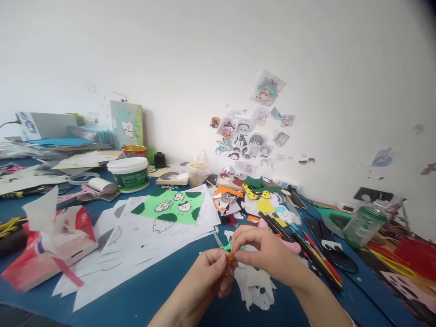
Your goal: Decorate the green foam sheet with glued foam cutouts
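Head view: held a small orange-brown piece [231,257] at lower centre of the frame, above the blue table [146,288], pinched narrowly between thumb and fingertips of the left hand [210,269]. Had thumb and index finger of the right hand [264,250] nearly together at the upper edge of the piece; could not tell a firm grip there from a mere touch.

Looked like fine two-handed fingertip work, best done with a steady grip on the left and with only small, light pulls or turns from the right. Would have done well to brace both wrists, to tilt the piece for a clear view of its edge, and to avoid any hard tug. Ran some risk, by the look of so tiny a piece, of dropping it among the white paper scraps [254,290] below the hands or beside the green-handled tool [226,246], possibly scissors, just beyond the fingers.

Read no brand for certain. Saw pale print on the white-lidded green tub [131,176], left of centre, too small to decipher, and only blurred marks on the red-and-white tissue packet [73,232] at lower left. Made out no wording on the green-tinted bottle [364,227] at right. Found cartoon animals [164,206] on the green sheet [179,216] near centre, but no legible words.
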`<act>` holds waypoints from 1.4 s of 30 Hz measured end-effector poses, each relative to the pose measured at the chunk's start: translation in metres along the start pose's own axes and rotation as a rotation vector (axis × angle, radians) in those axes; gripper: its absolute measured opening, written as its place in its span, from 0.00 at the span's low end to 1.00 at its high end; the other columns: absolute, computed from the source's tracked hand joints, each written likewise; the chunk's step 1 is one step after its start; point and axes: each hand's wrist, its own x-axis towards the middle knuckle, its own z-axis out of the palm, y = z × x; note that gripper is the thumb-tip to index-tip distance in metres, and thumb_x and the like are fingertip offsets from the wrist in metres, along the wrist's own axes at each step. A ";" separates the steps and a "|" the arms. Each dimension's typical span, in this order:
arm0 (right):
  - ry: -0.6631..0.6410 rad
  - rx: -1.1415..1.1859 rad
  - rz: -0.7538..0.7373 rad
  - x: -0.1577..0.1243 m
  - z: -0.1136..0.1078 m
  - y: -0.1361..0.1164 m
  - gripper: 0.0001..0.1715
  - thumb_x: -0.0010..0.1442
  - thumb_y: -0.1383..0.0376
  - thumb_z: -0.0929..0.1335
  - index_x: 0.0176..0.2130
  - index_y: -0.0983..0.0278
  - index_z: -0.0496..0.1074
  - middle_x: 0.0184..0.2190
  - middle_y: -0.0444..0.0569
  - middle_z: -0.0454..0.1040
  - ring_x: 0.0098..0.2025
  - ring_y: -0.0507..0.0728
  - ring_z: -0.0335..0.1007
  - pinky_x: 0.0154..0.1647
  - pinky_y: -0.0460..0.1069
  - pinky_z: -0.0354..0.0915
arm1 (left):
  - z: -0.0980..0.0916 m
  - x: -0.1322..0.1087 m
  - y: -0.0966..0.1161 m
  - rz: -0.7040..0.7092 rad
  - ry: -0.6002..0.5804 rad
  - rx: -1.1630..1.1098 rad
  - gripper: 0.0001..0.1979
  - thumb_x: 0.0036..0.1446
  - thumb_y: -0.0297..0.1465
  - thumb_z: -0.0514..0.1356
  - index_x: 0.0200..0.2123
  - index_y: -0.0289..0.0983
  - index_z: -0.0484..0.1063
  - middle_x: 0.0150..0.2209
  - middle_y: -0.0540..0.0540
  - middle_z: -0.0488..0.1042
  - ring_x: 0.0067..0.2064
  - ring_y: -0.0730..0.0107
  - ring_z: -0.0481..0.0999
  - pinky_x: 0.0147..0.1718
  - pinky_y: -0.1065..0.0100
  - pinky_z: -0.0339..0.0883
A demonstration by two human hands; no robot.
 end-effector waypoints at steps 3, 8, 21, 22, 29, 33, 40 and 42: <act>0.008 -0.037 -0.011 0.006 0.006 -0.004 0.06 0.53 0.63 0.69 0.27 0.63 0.73 0.33 0.47 0.70 0.37 0.56 0.67 0.39 0.49 0.64 | -0.007 -0.002 0.007 0.038 0.038 0.015 0.25 0.41 0.53 0.63 0.21 0.35 0.66 0.14 0.54 0.59 0.17 0.80 0.53 0.19 0.73 0.45; 0.160 -0.171 -0.071 0.029 0.010 -0.002 0.07 0.54 0.65 0.67 0.25 0.62 0.70 0.30 0.46 0.70 0.35 0.56 0.67 0.38 0.49 0.63 | -0.042 -0.001 0.029 0.253 0.325 0.498 0.22 0.45 0.50 0.61 0.28 0.35 0.75 0.28 0.41 0.73 0.30 0.61 0.71 0.26 0.67 0.62; 0.318 -0.096 -0.030 0.155 0.033 0.064 0.05 0.48 0.64 0.67 0.25 0.65 0.69 0.24 0.46 0.73 0.30 0.56 0.68 0.34 0.50 0.63 | -0.097 0.016 0.014 0.337 0.538 1.459 0.16 0.49 0.32 0.61 0.43 0.35 0.71 0.55 0.28 0.65 0.59 0.38 0.58 0.55 0.41 0.44; 0.301 -0.069 -0.027 0.158 0.034 0.065 0.06 0.48 0.63 0.67 0.26 0.65 0.69 0.24 0.46 0.73 0.29 0.55 0.69 0.34 0.50 0.63 | -0.097 0.017 0.013 0.346 0.535 1.453 0.16 0.49 0.32 0.62 0.43 0.35 0.70 0.54 0.28 0.66 0.59 0.38 0.59 0.55 0.41 0.44; 0.266 0.042 -0.002 0.156 0.032 0.070 0.11 0.49 0.59 0.67 0.28 0.66 0.69 0.28 0.50 0.76 0.28 0.54 0.70 0.33 0.49 0.65 | -0.085 0.017 0.002 0.362 0.488 1.688 0.21 0.47 0.34 0.64 0.45 0.34 0.69 0.51 0.30 0.69 0.55 0.41 0.64 0.53 0.42 0.52; 0.262 -0.082 -0.031 0.150 0.026 0.074 0.11 0.53 0.60 0.65 0.30 0.66 0.69 0.30 0.51 0.76 0.28 0.55 0.71 0.32 0.49 0.66 | -0.067 0.013 -0.007 0.418 0.450 1.888 0.12 0.50 0.32 0.62 0.38 0.34 0.70 0.43 0.36 0.75 0.47 0.47 0.71 0.46 0.47 0.62; 0.302 -0.518 -0.171 0.133 0.018 0.090 0.05 0.54 0.69 0.65 0.27 0.63 0.69 0.28 0.48 0.73 0.30 0.56 0.66 0.33 0.50 0.60 | -0.039 0.006 -0.021 0.813 0.327 1.798 0.09 0.54 0.21 0.52 0.24 0.37 0.64 0.27 0.49 0.72 0.29 0.67 0.70 0.30 0.65 0.64; 0.293 -0.707 -0.300 0.129 0.017 0.097 0.08 0.56 0.71 0.64 0.28 0.64 0.70 0.29 0.49 0.72 0.33 0.57 0.65 0.34 0.50 0.58 | -0.035 0.006 -0.025 0.909 0.301 1.770 0.09 0.53 0.22 0.53 0.23 0.37 0.63 0.25 0.49 0.70 0.27 0.68 0.68 0.27 0.67 0.62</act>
